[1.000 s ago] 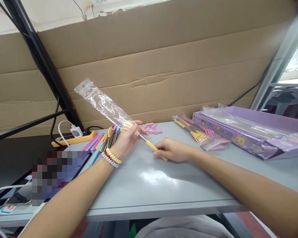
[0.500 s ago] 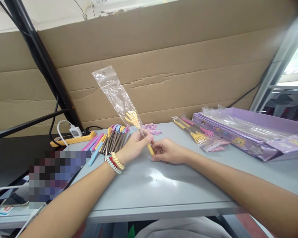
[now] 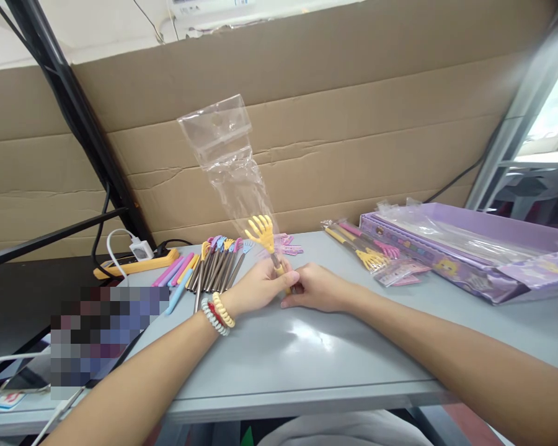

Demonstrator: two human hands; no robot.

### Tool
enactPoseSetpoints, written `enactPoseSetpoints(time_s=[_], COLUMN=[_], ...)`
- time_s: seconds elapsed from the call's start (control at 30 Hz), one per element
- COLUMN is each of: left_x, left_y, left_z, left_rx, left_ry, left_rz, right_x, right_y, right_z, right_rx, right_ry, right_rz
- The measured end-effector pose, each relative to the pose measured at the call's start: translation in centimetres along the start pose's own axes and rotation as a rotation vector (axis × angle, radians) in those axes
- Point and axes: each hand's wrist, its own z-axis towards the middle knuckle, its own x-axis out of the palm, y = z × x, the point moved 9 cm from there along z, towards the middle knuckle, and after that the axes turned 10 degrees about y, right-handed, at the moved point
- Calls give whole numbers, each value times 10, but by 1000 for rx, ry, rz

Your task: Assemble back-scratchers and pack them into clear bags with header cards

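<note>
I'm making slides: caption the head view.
Left hand gripping a yellow back scratcher, right hand at its lower end, clear plastic bag above.

The claw tool (image 3: 261, 232) has a smooth plastic head, the bag (image 3: 227, 155) is glossy transparent film, the counter (image 3: 283, 371) smooth and reflective, the far panel (image 3: 376, 136) matt, creased cardboard, the shafts (image 3: 211, 272) at left metallic with low sheen.
</note>
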Motion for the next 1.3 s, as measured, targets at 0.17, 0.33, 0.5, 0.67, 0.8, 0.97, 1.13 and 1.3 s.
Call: enactPoseSetpoints(time_s=[0.17, 0.33, 0.5, 0.67, 0.8, 0.97, 1.13, 1.3], left_x=[-1, -4, -10, -8, 0, 2, 5, 8], left_y=[3, 4, -1, 10, 17, 15, 14, 19], left_z=[2, 2, 0, 0, 1, 2, 2, 1], left_rx=[-6, -26, -34, -62, -54, -19, -8, -62], left_ry=[-10, -24, -27, 17, 87, 121, 166, 187], left_rz=[-14, 1, 65, 63, 97, 136, 171, 207], right_x=[4, 4, 2, -3, -7, -11, -24, -36], right_y=[-1, 5, 9, 8, 8, 10, 17, 16], right_z=[0, -2, -5, -5, -6, -8, -16, -20], right_rx=[12, -39, -68, -109, -132, -163, -262, -271], right_ry=[26, 61, 79, 15, -43, -75, -192, -299], right_rz=[-13, -52, -33, 48, 71, 73, 91, 149])
